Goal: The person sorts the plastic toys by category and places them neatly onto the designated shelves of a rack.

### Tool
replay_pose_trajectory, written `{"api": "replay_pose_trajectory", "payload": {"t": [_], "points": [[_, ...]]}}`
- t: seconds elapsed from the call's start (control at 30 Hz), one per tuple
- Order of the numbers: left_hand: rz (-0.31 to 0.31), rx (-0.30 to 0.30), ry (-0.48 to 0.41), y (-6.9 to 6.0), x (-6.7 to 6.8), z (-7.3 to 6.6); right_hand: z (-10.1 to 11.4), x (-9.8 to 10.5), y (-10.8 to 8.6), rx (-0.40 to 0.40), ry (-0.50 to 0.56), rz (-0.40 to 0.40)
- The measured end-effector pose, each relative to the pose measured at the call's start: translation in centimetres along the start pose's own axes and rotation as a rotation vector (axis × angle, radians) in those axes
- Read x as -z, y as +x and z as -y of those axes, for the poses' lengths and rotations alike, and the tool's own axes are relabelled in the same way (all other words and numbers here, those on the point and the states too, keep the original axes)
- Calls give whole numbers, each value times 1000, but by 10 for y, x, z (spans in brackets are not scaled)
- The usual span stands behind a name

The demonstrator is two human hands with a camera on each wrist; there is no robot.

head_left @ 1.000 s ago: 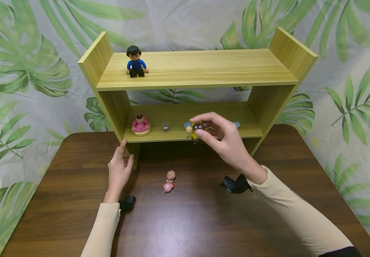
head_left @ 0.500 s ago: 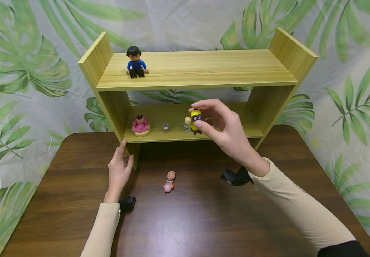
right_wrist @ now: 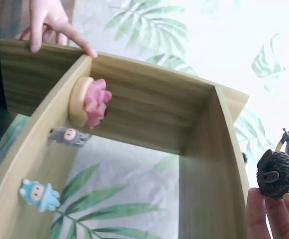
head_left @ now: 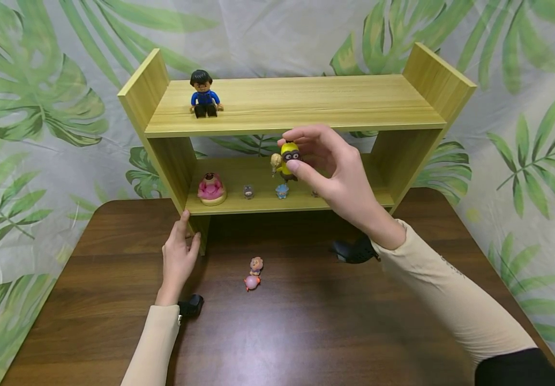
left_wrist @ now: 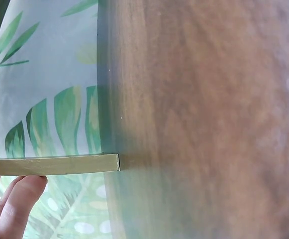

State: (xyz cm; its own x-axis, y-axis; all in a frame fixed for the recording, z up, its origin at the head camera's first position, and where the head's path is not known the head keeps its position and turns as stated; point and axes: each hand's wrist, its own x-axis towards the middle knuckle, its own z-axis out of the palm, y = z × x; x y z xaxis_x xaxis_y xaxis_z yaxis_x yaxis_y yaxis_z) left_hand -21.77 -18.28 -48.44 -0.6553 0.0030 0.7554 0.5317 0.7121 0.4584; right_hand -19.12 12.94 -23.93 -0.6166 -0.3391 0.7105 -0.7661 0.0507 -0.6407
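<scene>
My right hand (head_left: 337, 169) pinches a yellow minion figurine (head_left: 289, 161) between thumb and fingers, in front of the middle shelf and above its board. In the right wrist view, the minion's dark back shows at the right edge. A light blue figurine (head_left: 282, 191) stands just below it on the shelf, and a small figurine (head_left: 314, 193) is partly hidden behind the hand. My left hand (head_left: 178, 252) grips the left side panel (left_wrist: 59, 165) of the wooden shelf unit (head_left: 297, 130), with fingers on both sides of the panel.
A pink bear figurine (head_left: 211, 188) and a small grey figurine (head_left: 248, 191) stand on the middle shelf. The top board bears a black-haired toy figure (head_left: 204, 95). On the brown table (head_left: 277, 343) lie a brown figurine (head_left: 256, 265) and a pink round toy (head_left: 252, 282).
My right hand has lifted the minion figurine from near the middle shelf's front edge, uncovering the light blue figurine behind it. My left hand has stayed at the side panel.
</scene>
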Motion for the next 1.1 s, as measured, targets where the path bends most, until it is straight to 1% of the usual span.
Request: {"api": "replay_pose_trajectory", "payload": {"t": [0.1, 0.3, 0.63, 0.93, 1.1], "points": [[5, 5, 0, 0, 0, 0, 2, 1, 6, 26, 3, -3], [7, 6, -2, 0, 0, 1, 6, 3, 18, 48, 9, -14], [0, 0, 5, 0, 1, -1, 7, 5, 36, 50, 14, -27], [14, 7, 4, 1, 1, 0, 7, 1, 52, 18, 4, -45], [13, 5, 5, 1, 1, 0, 5, -1, 60, -38, 7, -56]]}}
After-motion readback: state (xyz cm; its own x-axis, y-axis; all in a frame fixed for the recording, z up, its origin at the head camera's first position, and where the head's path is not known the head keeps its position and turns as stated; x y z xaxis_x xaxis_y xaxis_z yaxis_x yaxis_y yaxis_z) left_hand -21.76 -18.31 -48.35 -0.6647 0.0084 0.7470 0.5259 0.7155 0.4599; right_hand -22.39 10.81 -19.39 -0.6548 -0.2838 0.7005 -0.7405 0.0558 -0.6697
